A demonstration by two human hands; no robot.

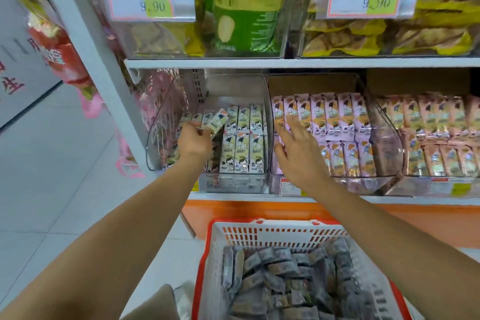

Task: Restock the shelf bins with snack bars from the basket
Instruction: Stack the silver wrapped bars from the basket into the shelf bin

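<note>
Fingers (pixel 191 126) of the left hand (pixel 194 143) curl around a small fan of cream-wrapped snack bars (pixel 217 122), gripped by their lower ends inside the clear bin (pixel 155 138) at centre-left of the frame. To the right in the same bin, stacked rows (pixel 244 148) of the same product stand upright in two tiers. Fingers (pixel 292 122) of the right hand (pixel 298 150) are straight and spread, holding nothing. They lie over the pink-wrapped bars (pixel 335 117) of the neighbouring bin (pixel 384 143) at centre; whether they touch cannot be told. At lower centre, the red-rimmed basket (pixel 272 226) holds a loose heap of grey-wrapped bars (pixel 280 273).

Handling, as judged from appearance: each bar is probably light, with a fairly stiff core under thin, glossy film. The film is likely slick, so several bars held together tend to slide and splay, as the held fan suggests. The core may crumble under a hard squeeze, and the crimped wrapper ends are soft and give poor purchase. The better hold is probably across the long sides near mid-length, thumb opposing the fingers, with the bars squared into a flat pack. Small handfuls should keep alignment when set beside the standing rows.
</note>
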